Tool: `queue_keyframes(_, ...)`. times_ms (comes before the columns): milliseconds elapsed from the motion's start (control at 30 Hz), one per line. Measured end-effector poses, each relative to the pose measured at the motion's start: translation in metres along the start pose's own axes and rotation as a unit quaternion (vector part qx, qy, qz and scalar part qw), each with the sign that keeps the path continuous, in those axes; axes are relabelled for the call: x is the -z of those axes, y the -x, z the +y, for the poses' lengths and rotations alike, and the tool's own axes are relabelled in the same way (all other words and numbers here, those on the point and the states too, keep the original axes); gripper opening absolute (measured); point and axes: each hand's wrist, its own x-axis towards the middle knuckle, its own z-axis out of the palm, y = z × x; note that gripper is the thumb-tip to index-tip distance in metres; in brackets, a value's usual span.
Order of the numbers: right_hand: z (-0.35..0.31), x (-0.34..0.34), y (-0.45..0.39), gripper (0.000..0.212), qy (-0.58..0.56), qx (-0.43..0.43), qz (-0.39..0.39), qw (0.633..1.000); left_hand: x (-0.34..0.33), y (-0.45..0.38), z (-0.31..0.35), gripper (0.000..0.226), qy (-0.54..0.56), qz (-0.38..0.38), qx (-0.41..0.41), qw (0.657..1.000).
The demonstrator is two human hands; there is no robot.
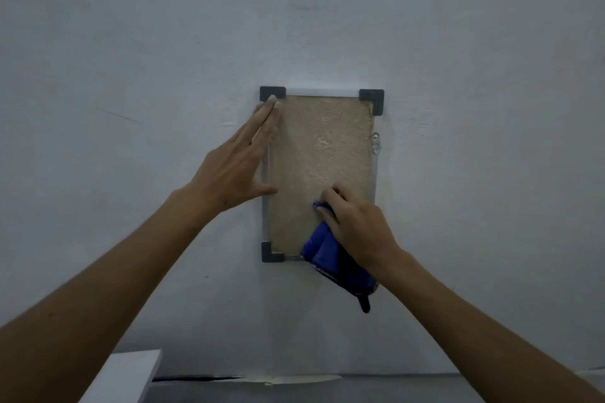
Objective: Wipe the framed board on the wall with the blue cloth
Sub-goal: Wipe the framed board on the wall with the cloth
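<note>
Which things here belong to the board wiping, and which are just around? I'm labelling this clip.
Part of the job:
framed board
blue cloth, pressed on the board's lower right
right hand, gripping the cloth
left hand, flat against the frame's left edge

Just around:
white ledge, lower left
small metal hook beside the frame
</note>
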Motion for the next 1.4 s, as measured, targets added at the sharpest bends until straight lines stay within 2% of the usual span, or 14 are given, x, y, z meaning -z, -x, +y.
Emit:
queue_keyframes(67,-0.002,-0.006,0.008,0.014,-0.005,0.013,-0.013,1.0,-0.009,0.011,0.001,0.137,0.025,0.031,0.016,0.999)
queue_keyframes(167,-0.006,-0.02,0.031,0.013,0.0,0.066,-0.13,0.989,-0.021,0.024,0.003,0.131,0.045,0.073,0.064,0.994)
queue_keyframes(233,-0.005,-0.022,0.034,0.014,0.016,0.082,-0.164,0.983,-0.027,0.031,0.005,0.129,0.056,0.096,0.103,0.988)
queue_keyframes(400,-0.002,-0.007,0.005,0.013,-0.008,0.013,-0.05,0.999,-0.04,0.045,0.01,0.115,0.079,0.14,0.164,0.973)
queue_keyframes(500,-0.004,-0.01,0.007,0.01,-0.016,0.002,-0.002,1.0,-0.046,0.056,0.015,0.092,0.102,0.178,0.178,0.962)
queue_keyframes(667,-0.007,-0.025,0.035,0.012,0.011,0.096,-0.125,0.987,-0.051,0.076,0.022,0.045,0.156,0.144,0.184,0.96)
queue_keyframes(733,-0.004,-0.02,0.026,0.011,0.0,0.085,-0.134,0.987,-0.053,0.079,0.024,0.034,0.181,0.112,0.189,0.959)
queue_keyframes(933,-0.003,-0.007,-0.005,0.009,-0.033,-0.008,0.031,0.999,-0.055,0.081,0.028,0.026,0.259,0.086,0.241,0.931)
queue_keyframes(1000,-0.006,-0.015,0.006,0.009,-0.035,0.025,-0.005,0.999,-0.056,0.082,0.028,0.023,0.269,0.085,0.251,0.926)
queue_keyframes(1100,-0.01,-0.029,0.03,0.009,-0.004,0.111,-0.154,0.982,-0.055,0.082,0.028,0.019,0.27,0.083,0.262,0.923)
queue_keyframes(1133,-0.009,-0.03,0.032,0.01,0.01,0.124,-0.175,0.977,-0.055,0.082,0.028,0.019,0.27,0.082,0.264,0.922)
queue_keyframes(1200,-0.008,-0.026,0.022,0.011,-0.001,0.097,-0.146,0.984,-0.054,0.081,0.028,0.019,0.27,0.078,0.267,0.922)
queue_keyframes(1333,-0.009,-0.016,-0.001,0.011,-0.015,0.033,-0.011,0.999,-0.049,0.078,0.026,0.019,0.273,0.051,0.279,0.919)
queue_keyframes(1400,-0.011,-0.02,0.001,0.01,-0.017,0.026,0.013,0.999,-0.047,0.075,0.025,0.018,0.272,0.036,0.286,0.918)
